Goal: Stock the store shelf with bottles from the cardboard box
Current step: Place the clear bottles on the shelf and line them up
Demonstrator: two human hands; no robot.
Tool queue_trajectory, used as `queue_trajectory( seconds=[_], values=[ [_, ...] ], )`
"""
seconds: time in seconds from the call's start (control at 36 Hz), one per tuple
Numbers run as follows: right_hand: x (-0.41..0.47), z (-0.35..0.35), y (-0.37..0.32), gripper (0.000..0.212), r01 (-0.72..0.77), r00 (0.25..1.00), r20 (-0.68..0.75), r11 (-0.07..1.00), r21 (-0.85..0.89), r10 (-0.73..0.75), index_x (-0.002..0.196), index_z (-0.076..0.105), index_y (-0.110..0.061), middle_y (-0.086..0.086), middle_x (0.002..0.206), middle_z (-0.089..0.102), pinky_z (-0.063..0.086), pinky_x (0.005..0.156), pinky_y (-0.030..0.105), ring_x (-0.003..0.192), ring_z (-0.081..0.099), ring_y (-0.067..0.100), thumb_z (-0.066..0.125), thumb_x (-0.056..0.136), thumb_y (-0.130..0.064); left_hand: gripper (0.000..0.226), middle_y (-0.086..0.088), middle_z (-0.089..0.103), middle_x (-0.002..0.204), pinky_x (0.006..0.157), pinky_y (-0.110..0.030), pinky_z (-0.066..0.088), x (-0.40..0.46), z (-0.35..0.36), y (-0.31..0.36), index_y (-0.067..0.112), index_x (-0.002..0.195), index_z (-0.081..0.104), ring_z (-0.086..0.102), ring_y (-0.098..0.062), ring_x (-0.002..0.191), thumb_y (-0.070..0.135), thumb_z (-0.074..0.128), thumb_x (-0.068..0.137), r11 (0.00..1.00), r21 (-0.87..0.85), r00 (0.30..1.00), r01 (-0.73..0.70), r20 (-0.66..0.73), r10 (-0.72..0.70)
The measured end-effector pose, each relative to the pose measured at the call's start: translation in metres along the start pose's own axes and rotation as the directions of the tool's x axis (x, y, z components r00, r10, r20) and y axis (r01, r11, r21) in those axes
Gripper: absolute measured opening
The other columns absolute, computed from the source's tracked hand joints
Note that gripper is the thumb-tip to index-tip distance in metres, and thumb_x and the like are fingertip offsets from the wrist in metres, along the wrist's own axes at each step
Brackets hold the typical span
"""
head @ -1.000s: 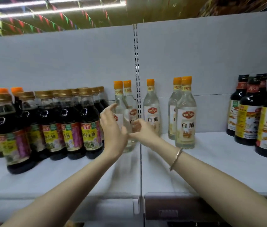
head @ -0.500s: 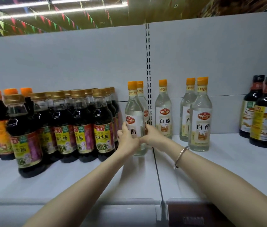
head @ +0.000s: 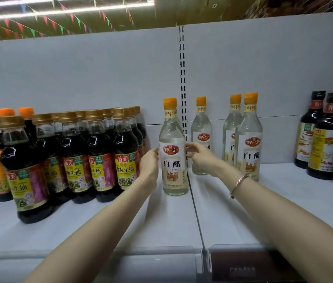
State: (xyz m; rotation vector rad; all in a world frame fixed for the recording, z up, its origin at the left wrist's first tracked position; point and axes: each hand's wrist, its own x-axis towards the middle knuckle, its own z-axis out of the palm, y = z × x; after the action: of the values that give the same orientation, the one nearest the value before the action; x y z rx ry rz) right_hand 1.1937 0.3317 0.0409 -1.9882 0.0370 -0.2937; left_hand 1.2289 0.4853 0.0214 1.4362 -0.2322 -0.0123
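Note:
A clear white-vinegar bottle with an orange cap stands upright on the white shelf, just left of the slotted upright. My left hand lies against its left side with fingers nearly straight. My right hand is at its right side, fingers loosely bent and fingertips at the label edge. Neither hand wraps round the bottle. Three more vinegar bottles stand to the right and further back. The cardboard box is out of view.
Several dark soy sauce bottles crowd the shelf on the left, close to my left hand. More dark bottles stand at the far right. Bare shelf lies in front of the vinegar bottles; a price-tag rail runs along the front edge.
Both hands gripped the vinegar bottle half a second ago; now their fingers have loosened and rest at its sides. The bottle stands a little nearer the front. The view has shifted left.

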Motion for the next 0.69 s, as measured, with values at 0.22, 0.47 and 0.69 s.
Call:
queue_trajectory(
  seconds=[0.22, 0.47, 0.69],
  values=[
    [0.015, 0.022, -0.004, 0.06, -0.071, 0.996, -0.031, 0.946, 0.316, 0.085, 0.148, 0.028, -0.014, 0.008, 0.154, 0.029, 0.019, 0.118, 0.046, 0.142, 0.026, 0.024, 0.016, 0.101, -0.05, 0.092, -0.008, 0.059, 0.133, 0.117, -0.053, 0.017, 0.033, 0.005, 0.002, 0.021, 0.124, 0.064, 0.042, -0.031, 0.133, 0.082, 0.009, 0.08, 0.983, -0.126, 0.987, 0.13, 0.114, -0.116],
    [0.03, 0.023, -0.004, 0.064, -0.198, 0.977, 0.05, 0.808, 0.554, 0.205, 0.138, 0.044, -0.013, 0.012, 0.134, 0.054, 0.04, 0.095, 0.038, 0.123, 0.05, 0.027, 0.017, 0.099, -0.055, 0.109, -0.014, 0.063, 0.125, 0.114, -0.053, 0.025, 0.041, 0.008, 0.005, 0.018, 0.121, 0.064, 0.047, -0.036, 0.128, 0.093, 0.017, 0.059, 0.979, -0.117, 0.978, 0.167, 0.146, -0.149],
    [0.028, 0.017, -0.003, 0.063, -0.197, 0.979, 0.071, 0.799, 0.568, 0.191, 0.119, 0.057, -0.005, 0.01, 0.103, 0.066, 0.042, 0.095, 0.034, 0.104, 0.057, 0.022, 0.02, 0.1, -0.052, 0.106, -0.01, 0.058, 0.133, 0.117, -0.054, 0.016, 0.054, 0.003, 0.0, 0.028, 0.099, 0.075, 0.037, -0.035, 0.136, 0.097, 0.025, 0.037, 0.979, -0.095, 0.972, 0.179, 0.17, -0.162]
  ],
)
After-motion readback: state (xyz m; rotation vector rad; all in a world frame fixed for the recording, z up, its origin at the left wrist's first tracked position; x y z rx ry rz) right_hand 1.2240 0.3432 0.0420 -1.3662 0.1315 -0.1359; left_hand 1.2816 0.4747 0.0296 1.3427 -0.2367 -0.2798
